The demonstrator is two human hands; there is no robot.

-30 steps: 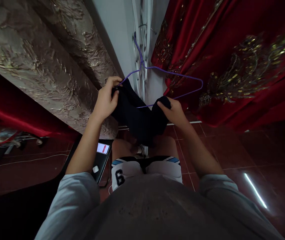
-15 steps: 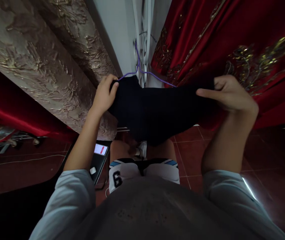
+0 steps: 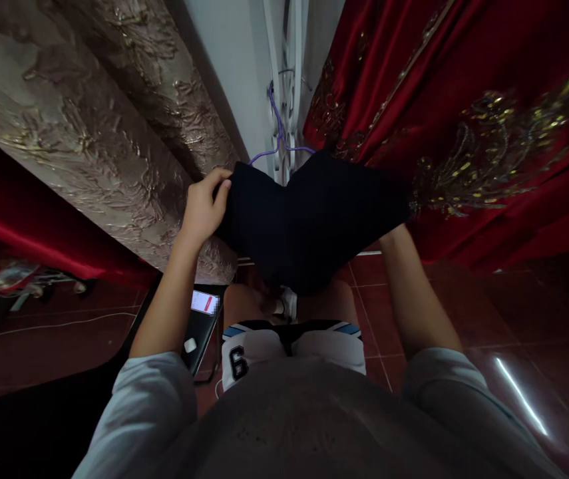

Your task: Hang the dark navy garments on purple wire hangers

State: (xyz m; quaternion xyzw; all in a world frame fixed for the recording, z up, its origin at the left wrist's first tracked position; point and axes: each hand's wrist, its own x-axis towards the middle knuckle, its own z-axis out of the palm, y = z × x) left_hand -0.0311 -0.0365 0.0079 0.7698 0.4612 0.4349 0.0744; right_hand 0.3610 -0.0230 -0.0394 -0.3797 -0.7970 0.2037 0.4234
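Note:
A dark, nearly black garment (image 3: pixel 309 226) hangs from a purple hanger (image 3: pixel 280 133), its folds drooping over my knees. My left hand (image 3: pixel 207 203) pinches its left upper edge between thumb and fingers. My right hand reaches up under the garment's right side, and only its wrist (image 3: pixel 392 238) shows below the cloth. The right fingers are hidden by the fabric. The hanger's hook is up at a white metal frame (image 3: pixel 294 53), while the ends of its arms are covered by the garment.
Beige textured curtains (image 3: pixel 99 133) hang on the left, red sequined curtains (image 3: pixel 464 133) on the right. A dark seat or bench (image 3: pixel 201 336) beside my left leg bears a phone (image 3: pixel 204 303) and a small white case (image 3: pixel 190 345). The floor (image 3: pixel 379 286) has red tiles.
My right hand has gone from the garment's outer right edge to beneath the cloth. That side has drawn inward, and its upper edge now covers more of the hanger's right arm.

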